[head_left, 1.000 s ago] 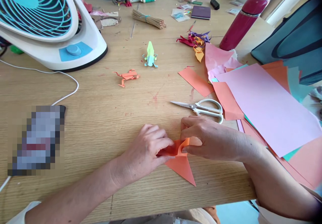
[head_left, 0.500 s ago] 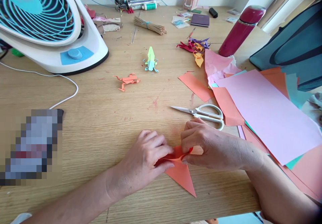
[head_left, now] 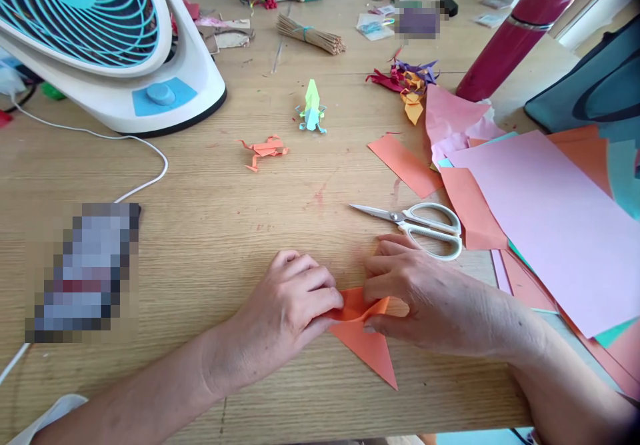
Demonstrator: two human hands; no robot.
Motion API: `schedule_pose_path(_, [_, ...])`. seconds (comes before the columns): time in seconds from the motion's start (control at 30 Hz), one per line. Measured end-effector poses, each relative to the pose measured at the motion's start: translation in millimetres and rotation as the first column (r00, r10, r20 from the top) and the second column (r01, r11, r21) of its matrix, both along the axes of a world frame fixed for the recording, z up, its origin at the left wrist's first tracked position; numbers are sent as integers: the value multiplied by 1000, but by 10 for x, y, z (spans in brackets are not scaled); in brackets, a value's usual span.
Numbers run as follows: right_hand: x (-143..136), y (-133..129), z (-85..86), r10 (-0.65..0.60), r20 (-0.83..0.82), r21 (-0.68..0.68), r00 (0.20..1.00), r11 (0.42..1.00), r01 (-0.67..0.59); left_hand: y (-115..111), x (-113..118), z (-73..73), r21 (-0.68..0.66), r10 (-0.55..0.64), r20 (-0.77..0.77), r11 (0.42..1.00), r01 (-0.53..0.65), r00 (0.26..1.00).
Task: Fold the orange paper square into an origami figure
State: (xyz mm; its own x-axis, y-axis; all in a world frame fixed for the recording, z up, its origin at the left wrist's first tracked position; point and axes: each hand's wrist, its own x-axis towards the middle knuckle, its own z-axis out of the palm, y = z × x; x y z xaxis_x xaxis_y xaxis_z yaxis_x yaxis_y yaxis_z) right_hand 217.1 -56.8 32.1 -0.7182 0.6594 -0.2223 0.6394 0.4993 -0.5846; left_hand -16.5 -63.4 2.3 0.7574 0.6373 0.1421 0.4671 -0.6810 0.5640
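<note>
An orange sheet of paper (head_left: 369, 352), partly folded, lies on the wooden table near its front edge, one pointed corner toward me. My left hand (head_left: 295, 298) pinches its left side, thumb below and fingers on top. At its right side, my right hand (head_left: 415, 292) has curled fingers on the upper layer, with the thumb at the raised fold. The fingers hide parts of both sides. Just beyond my right hand are scissors (head_left: 430, 222) with white handles. An orange folded figure (head_left: 265, 147) and a green and blue one (head_left: 312, 108) stand farther back.
Pink, orange and green sheets (head_left: 545, 218) are piled at the right, beside a red flask (head_left: 515, 45). A fan (head_left: 190, 85) stands at the back left, above a blurred phone-like object (head_left: 85, 272) with a white cable. Orange scrap paper (head_left: 405, 165) lies behind the scissors.
The view has shifted slightly, so objects sit farther right or lower or higher in the picture. My right thumb has moved a little off the fold, and the fold's right end shows more.
</note>
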Motion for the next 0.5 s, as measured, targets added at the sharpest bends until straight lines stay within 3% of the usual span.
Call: schedule_pose_path(0.5, [-48,-42,8,-20,21,36,1000,999,20,-24,-331,-39,63,76,13,995,-77,997])
